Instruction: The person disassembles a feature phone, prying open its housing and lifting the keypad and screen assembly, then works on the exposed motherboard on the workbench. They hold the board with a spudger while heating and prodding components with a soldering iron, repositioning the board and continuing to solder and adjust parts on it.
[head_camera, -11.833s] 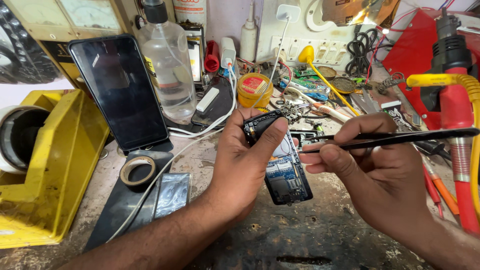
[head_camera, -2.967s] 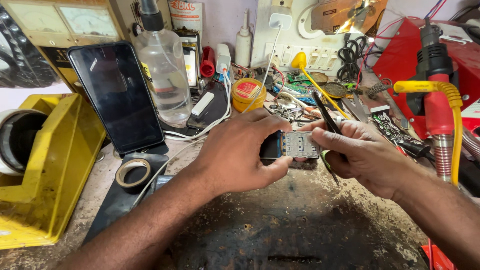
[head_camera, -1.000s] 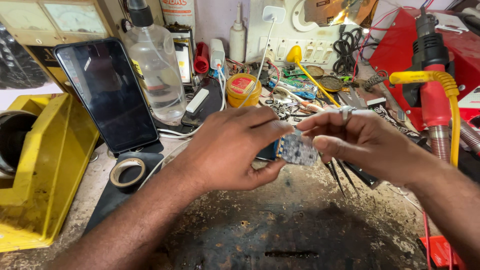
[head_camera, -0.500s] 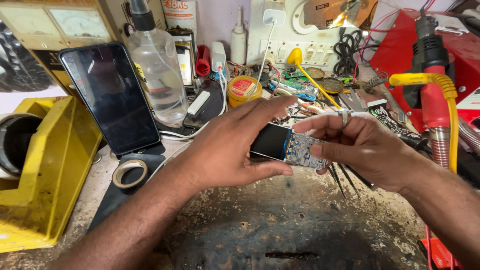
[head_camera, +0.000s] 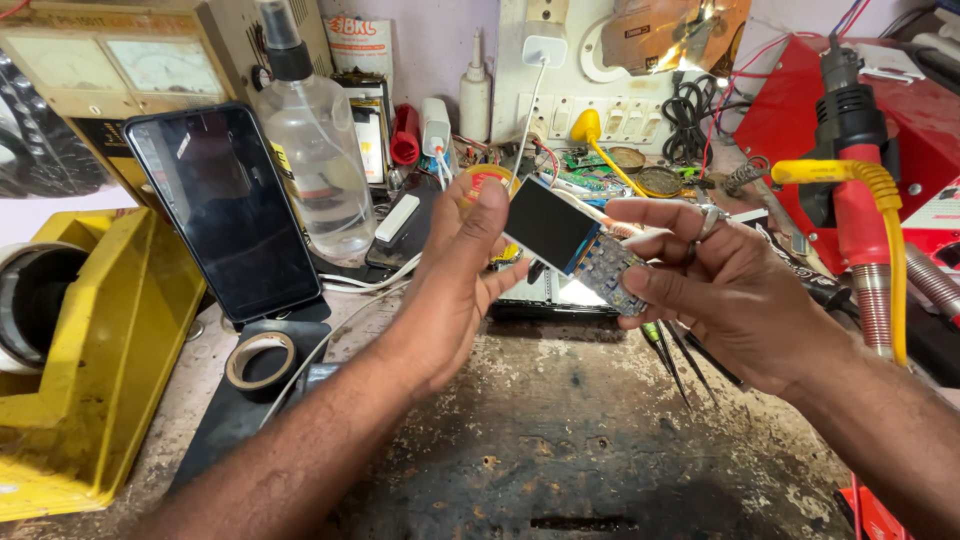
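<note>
Between both hands, above the worn bench, I hold a small phone circuit board (head_camera: 605, 272) with a dark display (head_camera: 550, 224) attached. My left hand (head_camera: 455, 290) grips the display end with thumb and fingertips. My right hand (head_camera: 725, 290) pinches the keypad end of the board and also keeps black tweezers (head_camera: 680, 355) tucked under its fingers, tips pointing down. Under the hands a phone frame (head_camera: 550, 295) lies flat on the bench.
A black smartphone (head_camera: 222, 205) leans on a yellow stand (head_camera: 95, 350) at left, with a tape roll (head_camera: 260, 360) below it. A clear spray bottle (head_camera: 318, 150) stands behind. A red hot-air tool (head_camera: 855, 200) with yellow hose is at right. Cables and small parts crowd the back.
Both hands have lifted the board and tilted it up toward the camera, so the dark display now faces me. The tweezers stay tucked in the right hand.
</note>
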